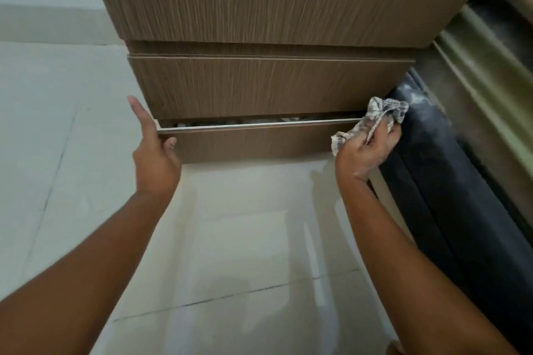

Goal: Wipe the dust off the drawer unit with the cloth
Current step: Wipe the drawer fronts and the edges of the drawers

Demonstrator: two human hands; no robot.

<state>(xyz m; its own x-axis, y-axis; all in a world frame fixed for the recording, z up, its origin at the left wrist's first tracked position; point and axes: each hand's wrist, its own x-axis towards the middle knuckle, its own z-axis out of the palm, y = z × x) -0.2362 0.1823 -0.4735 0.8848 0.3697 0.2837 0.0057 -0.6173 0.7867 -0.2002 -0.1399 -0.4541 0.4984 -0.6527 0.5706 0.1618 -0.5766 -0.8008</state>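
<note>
While the left hand (155, 150) pinches the slightly open bottom drawer's (253, 143) left corner, the right hand (367, 150) grips the soft, limp checked cloth (380, 115) bunched at the brown wood-grain drawer unit's (271, 86) lower right corner, best held wadded.

Bottom drawer (253, 141) of the wood drawer unit (271, 86) sits slightly open. Left hand (154, 153) grips its left corner w/ thumb up. Right hand (366, 150) bunches a checked cloth (383, 112) at the right end, beside a dusty black cushion (432, 170).
</note>
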